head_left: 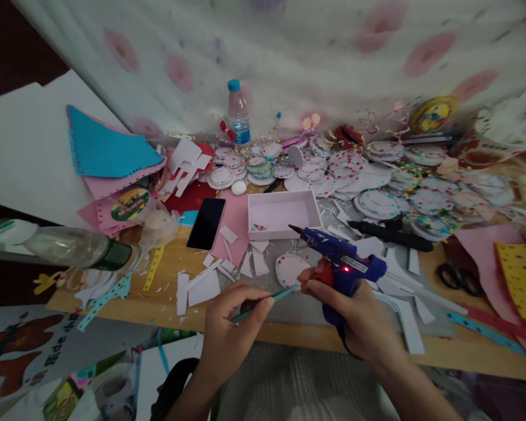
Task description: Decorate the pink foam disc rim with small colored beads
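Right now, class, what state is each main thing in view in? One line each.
Glue gun: in right hand, red light lit
Teal strip: pinched in left hand
Shallow box: open, small pieces inside
Phone: screen dark
Blue-capped bottle: upright, capped
Scissors: lying down, open or shut unclear

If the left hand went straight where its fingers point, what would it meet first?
Probably the right hand, near the tip of the green strip in the left hand; the white disc lies nearby, depth unclear.
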`<move>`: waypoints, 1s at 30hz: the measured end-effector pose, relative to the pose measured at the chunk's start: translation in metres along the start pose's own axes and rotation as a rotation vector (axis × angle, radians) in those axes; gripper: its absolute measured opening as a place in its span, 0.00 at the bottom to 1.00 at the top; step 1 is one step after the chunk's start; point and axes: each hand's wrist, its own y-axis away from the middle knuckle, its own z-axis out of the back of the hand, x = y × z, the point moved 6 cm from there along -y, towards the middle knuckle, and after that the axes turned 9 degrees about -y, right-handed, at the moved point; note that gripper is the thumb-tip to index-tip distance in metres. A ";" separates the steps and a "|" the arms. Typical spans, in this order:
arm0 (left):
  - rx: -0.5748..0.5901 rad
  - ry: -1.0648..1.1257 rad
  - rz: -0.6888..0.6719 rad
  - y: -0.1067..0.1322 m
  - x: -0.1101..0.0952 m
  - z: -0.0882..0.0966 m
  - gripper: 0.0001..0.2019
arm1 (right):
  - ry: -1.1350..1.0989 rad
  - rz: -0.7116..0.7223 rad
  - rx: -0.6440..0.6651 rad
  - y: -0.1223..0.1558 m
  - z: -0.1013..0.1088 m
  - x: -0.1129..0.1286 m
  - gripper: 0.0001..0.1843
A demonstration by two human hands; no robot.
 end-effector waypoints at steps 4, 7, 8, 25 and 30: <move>0.005 -0.027 -0.029 0.002 0.000 -0.005 0.04 | 0.070 -0.004 -0.017 0.001 0.005 -0.001 0.12; 0.003 -0.034 -0.038 0.003 -0.002 -0.005 0.04 | 0.092 -0.020 -0.041 0.001 0.004 -0.001 0.13; 0.002 -0.038 -0.036 0.003 -0.002 -0.005 0.04 | 0.094 -0.024 -0.048 0.000 0.004 -0.001 0.14; 0.043 0.004 0.060 0.007 0.006 -0.011 0.04 | 0.204 0.048 -0.072 0.001 0.006 0.007 0.17; 0.043 -0.001 0.055 0.006 0.005 -0.013 0.04 | 0.233 0.071 -0.098 0.004 0.006 0.013 0.18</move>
